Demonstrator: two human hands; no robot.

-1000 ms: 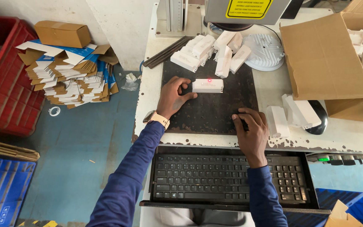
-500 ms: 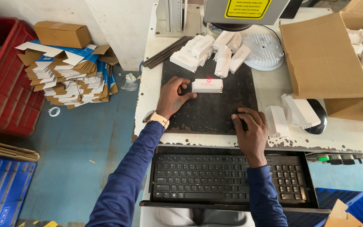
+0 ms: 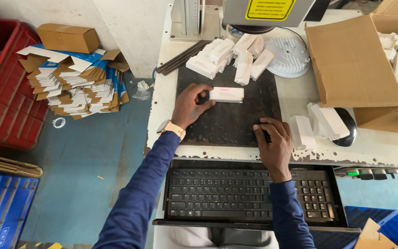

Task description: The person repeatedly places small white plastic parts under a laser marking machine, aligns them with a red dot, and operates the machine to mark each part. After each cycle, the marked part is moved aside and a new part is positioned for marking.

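The left hand (image 3: 190,105) pinches one end of a small white plastic block (image 3: 226,94) lying flat on the dark mat (image 3: 226,124); it looks light, stiff and smooth, best gripped by its long sides. The right hand (image 3: 272,143) rests curled, seemingly empty

Lighting: bright, even, from overhead — soft short shadows under the hands. Focus sharp throughout; no motion blur. Mild wide-angle bending at the edges — slight glare on the white table (image 3: 236,152).
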